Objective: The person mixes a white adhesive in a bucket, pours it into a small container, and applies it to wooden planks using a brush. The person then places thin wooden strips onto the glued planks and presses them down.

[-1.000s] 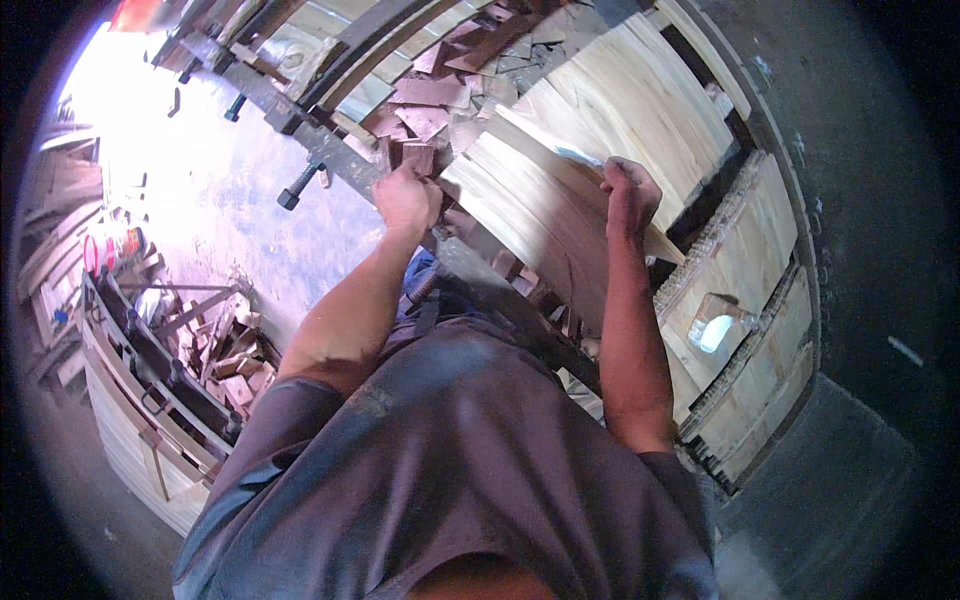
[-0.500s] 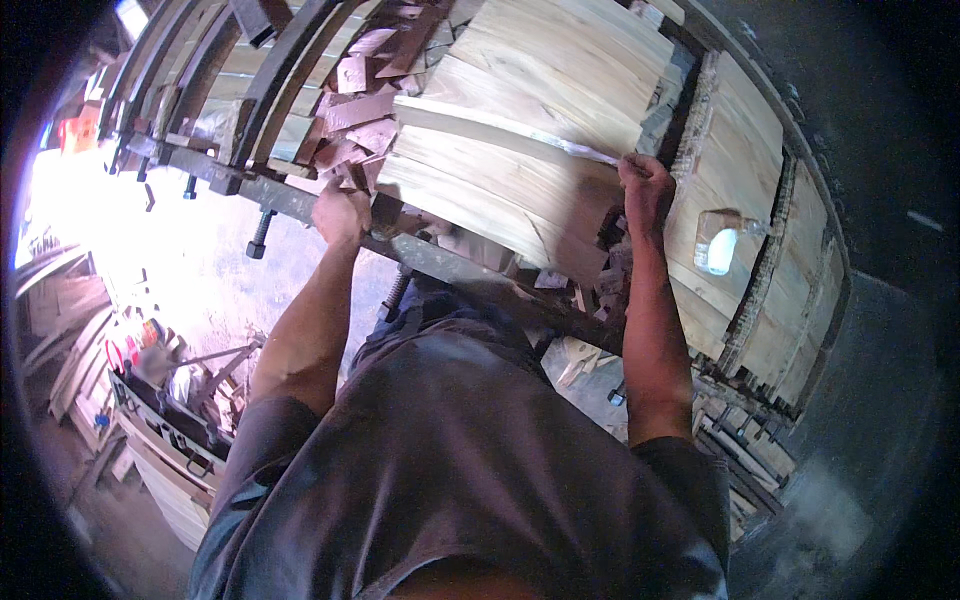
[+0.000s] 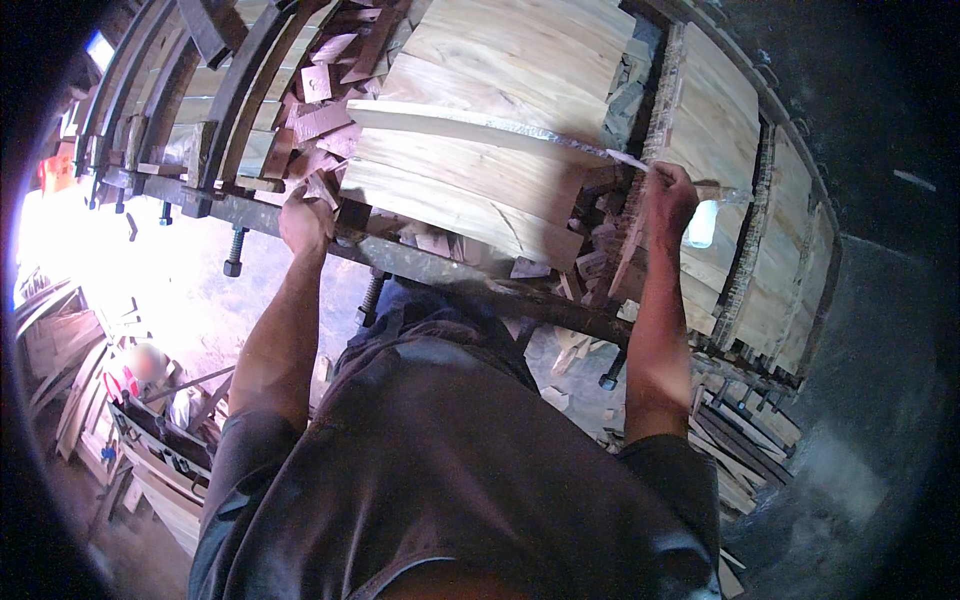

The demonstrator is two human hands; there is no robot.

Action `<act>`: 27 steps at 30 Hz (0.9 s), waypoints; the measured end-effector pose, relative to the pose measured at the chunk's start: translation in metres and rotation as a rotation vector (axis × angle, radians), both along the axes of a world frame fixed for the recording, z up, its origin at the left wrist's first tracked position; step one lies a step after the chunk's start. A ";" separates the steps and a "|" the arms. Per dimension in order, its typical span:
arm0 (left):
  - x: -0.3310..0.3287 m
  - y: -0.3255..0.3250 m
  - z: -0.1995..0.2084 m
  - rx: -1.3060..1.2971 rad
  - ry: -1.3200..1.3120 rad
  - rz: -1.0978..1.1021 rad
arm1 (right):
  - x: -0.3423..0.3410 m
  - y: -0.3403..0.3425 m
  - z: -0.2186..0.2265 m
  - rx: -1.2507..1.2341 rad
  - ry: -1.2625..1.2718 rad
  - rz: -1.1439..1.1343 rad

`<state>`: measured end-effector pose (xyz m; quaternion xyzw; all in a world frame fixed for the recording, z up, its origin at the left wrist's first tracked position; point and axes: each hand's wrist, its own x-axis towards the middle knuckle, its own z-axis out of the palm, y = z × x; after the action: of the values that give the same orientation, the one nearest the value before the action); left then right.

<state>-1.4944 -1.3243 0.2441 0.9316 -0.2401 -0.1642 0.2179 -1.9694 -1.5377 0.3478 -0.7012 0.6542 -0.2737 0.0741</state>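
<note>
The right hand (image 3: pixel 672 192) is closed, fingers and thumb pinched on a thin, pale stick-like tool (image 3: pixel 627 159). The tool points left to the right end of a long, narrow strip of pale wood (image 3: pixel 430 122) that has a whitish, wet-looking streak along its right part; whether the two touch, I cannot tell. The left hand (image 3: pixel 306 222) is half curled at a dark, worn steel rail (image 3: pixel 420 262); its fingers are partly hidden, so I cannot tell whether it grips anything.

Just beside the right wrist, on a pale wooden panel (image 3: pixel 700 100) at the right, is a clear, bottle-like container (image 3: pixel 701 226) with something white in it, partly covered by the wrist.

The strip runs between a near pale board (image 3: pixel 470 190) and a wider far board (image 3: pixel 510 60). The rail forms the near edge, with dark bolts (image 3: pixel 234 252) hanging below it. Broken wood offcuts (image 3: pixel 322 120) crowd the left edge of the boards; more fill the gap at their right. Brightly lit floor (image 3: pixel 180 290) spreads near left, dark floor (image 3: pixel 880 350) far right.
</note>
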 end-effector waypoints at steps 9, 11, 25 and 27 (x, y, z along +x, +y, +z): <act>-0.001 0.002 -0.005 0.018 -0.061 0.017 | 0.135 0.015 -0.017 0.125 -0.069 0.153; -0.001 -0.001 0.000 0.039 -0.040 0.036 | 0.173 0.021 -0.016 0.121 -0.095 0.219; -0.001 0.003 -0.003 -0.096 -0.060 0.033 | 0.385 0.065 -0.025 -0.062 -0.231 0.692; 0.000 0.003 -0.007 -0.107 -0.042 0.024 | 0.393 0.063 -0.026 -0.015 -0.305 0.719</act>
<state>-1.4945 -1.3216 0.2375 0.9247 -0.2420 -0.1288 0.2641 -1.5764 -1.4743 0.3214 -0.8374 0.3461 -0.3362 0.2567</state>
